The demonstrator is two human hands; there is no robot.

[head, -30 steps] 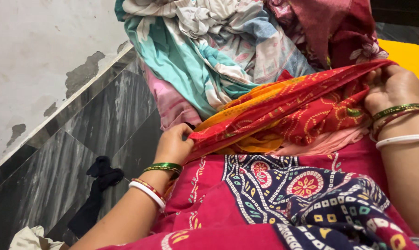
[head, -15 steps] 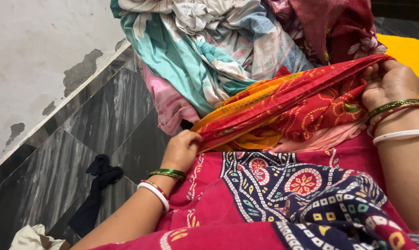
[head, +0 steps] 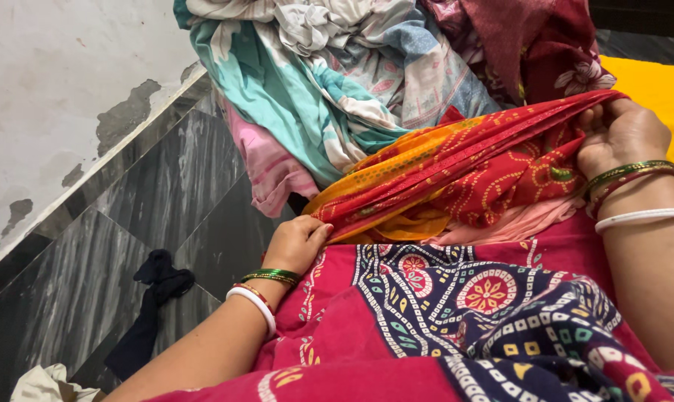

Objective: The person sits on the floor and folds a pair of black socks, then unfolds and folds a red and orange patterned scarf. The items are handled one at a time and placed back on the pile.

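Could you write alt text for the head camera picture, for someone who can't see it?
Two bangled hands, left hand and right hand, stretch a folded red and orange patterned cloth between them over a pink printed garment. Behind lies a heap of mixed clothes on a dark tiled floor.

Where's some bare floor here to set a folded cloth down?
The dark tiled floor is bare between the wall skirting and the pink cloth, above the black rag. The heap of clothes and the red-orange cloth, gripped by both hands, crowd the right.

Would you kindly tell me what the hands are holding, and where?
Both hands grip a folded red and orange cloth: left hand at its lower end, right hand at its upper end.
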